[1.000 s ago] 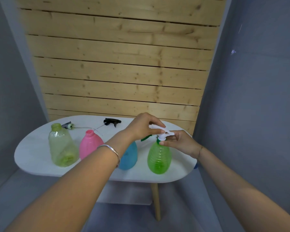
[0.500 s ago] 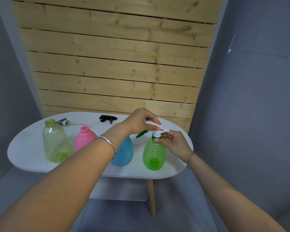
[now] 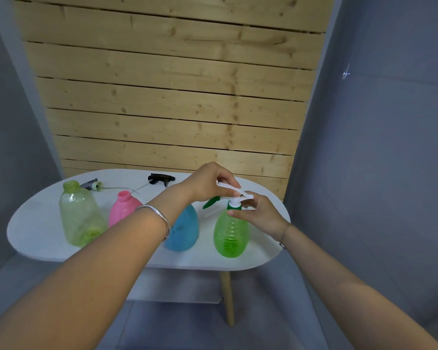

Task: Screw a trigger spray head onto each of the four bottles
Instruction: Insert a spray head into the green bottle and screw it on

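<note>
A row of bottles stands on the white oval table [image 3: 36,231]: a pale green bottle [image 3: 80,218], a pink bottle [image 3: 123,207], a blue bottle [image 3: 183,232] partly behind my left forearm, and a ribbed bright green bottle [image 3: 231,236]. A white trigger spray head [image 3: 234,198] with a green collar sits on the bright green bottle's neck. My left hand [image 3: 209,183] pinches the head's top from above. My right hand [image 3: 261,213] grips the collar and neck. The pale green and pink bottles are uncapped.
A black spray head [image 3: 161,178] lies at the back of the table, and a grey one with a dip tube [image 3: 94,185] lies behind the pale green bottle. A wooden slat wall rises behind. Grey panels close in on both sides.
The view has shifted slightly. My hands stay on the white spray head and the bright green bottle's neck, with the right fingers now wrapped lower around the collar.
</note>
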{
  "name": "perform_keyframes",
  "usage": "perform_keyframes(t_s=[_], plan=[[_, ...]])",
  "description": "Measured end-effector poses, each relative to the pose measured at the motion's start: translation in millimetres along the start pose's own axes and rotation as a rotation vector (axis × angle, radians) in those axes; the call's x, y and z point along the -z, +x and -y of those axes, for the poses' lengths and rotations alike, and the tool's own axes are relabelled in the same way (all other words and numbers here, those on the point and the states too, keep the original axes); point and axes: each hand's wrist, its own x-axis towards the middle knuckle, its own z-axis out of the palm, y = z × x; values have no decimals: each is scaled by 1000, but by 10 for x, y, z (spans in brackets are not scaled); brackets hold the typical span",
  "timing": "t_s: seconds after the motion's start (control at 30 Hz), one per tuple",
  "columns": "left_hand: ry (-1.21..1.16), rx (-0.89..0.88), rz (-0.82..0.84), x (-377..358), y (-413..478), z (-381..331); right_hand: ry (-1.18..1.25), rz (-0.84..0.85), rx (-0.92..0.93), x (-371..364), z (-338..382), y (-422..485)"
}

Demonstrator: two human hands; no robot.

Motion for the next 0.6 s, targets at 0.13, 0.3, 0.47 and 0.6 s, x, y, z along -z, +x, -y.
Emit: perform_keyframes(t_s=[0.13,0.3,0.47,0.6], plan=[[-9,-3,-8,-7,-14,9,104,167,-97,75,10,24],[-21,-15,-37,-9,-42,34,-19,-98,13,-85,4,5],[-13,-9,-18,-2,-29,6,115,175,-74,98,45,15],[-15,-8,-14,0,-30,7,37,-62,0,-17,26,10]])
